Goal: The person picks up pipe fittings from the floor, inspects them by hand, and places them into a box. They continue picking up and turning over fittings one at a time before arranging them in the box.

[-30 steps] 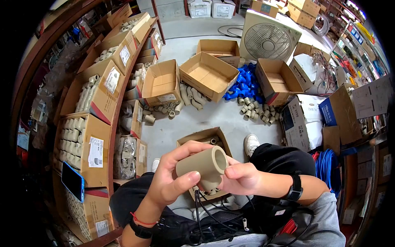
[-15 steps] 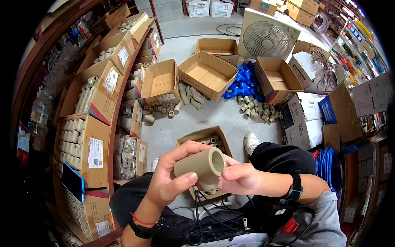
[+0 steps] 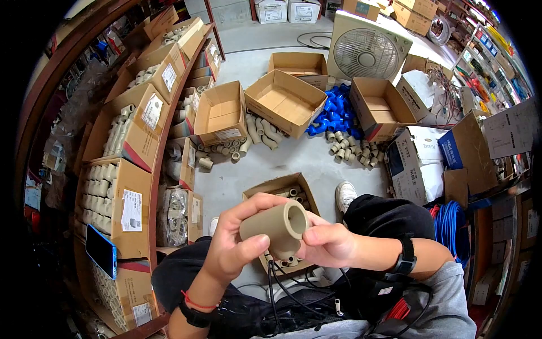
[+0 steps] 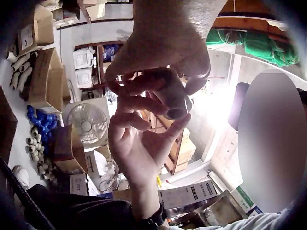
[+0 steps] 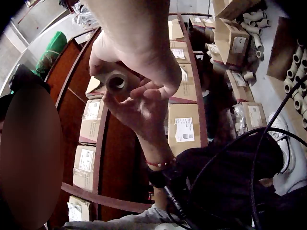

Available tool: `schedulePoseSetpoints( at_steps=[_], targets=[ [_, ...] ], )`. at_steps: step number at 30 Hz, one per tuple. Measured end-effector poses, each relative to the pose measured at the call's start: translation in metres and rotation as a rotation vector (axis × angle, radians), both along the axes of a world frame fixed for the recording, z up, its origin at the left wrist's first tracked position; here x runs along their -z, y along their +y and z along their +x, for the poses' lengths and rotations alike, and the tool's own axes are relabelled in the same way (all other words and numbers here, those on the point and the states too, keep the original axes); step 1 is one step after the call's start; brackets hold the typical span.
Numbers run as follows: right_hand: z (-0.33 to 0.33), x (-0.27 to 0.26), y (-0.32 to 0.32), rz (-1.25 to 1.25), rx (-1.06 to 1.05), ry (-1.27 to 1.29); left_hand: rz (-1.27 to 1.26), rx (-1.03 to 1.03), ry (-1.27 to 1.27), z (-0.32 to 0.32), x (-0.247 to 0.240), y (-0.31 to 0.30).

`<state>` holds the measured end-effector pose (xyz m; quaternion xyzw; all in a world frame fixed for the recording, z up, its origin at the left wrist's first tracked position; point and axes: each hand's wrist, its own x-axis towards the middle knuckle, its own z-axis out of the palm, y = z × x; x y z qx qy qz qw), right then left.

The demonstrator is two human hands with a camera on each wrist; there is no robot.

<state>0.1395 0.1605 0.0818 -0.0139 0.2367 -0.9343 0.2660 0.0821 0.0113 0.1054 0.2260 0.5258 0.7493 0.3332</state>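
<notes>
Both hands hold a beige plastic pipe tee (image 3: 262, 223) in front of the body, above an open carton. My left hand (image 3: 231, 243) grips the tee's main barrel from the left, its thumb along the near side. At the barrel's open right end, my right hand (image 3: 333, 243) pinches the rim, thumb in front. The short side branch points downward. In the left wrist view the dark tee (image 4: 175, 98) sits between the fingers of both hands. An open end of the tee (image 5: 117, 82) shows in the right wrist view.
Between the feet stands an open carton (image 3: 259, 187) with beige fittings. On the floor ahead lie blue fittings (image 3: 339, 110), beige pieces (image 3: 350, 150) and open cartons (image 3: 288, 104). A shelf with boxed fittings (image 3: 132, 209) and a phone (image 3: 100, 251) is at left; a box fan (image 3: 370, 51) stands behind.
The tee has tilted slightly in the hands, its open end shifting a little left and turning more toward the head camera. Both hands keep their hold.
</notes>
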Motion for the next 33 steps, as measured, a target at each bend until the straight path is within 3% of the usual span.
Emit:
schedulePoseSetpoints(
  at_steps=[8, 33],
  targets=[
    [-0.0028, 0.0055, 0.0002, -0.059, -0.012, 0.031, 0.007, -0.071, 0.027, 0.0019, 0.003, 0.0027],
    [0.0004, -0.0017, 0.0013, -0.008, -0.004, 0.03, 0.017, -0.033, 0.057, 0.001, -0.0011, 0.0032]
  ],
)
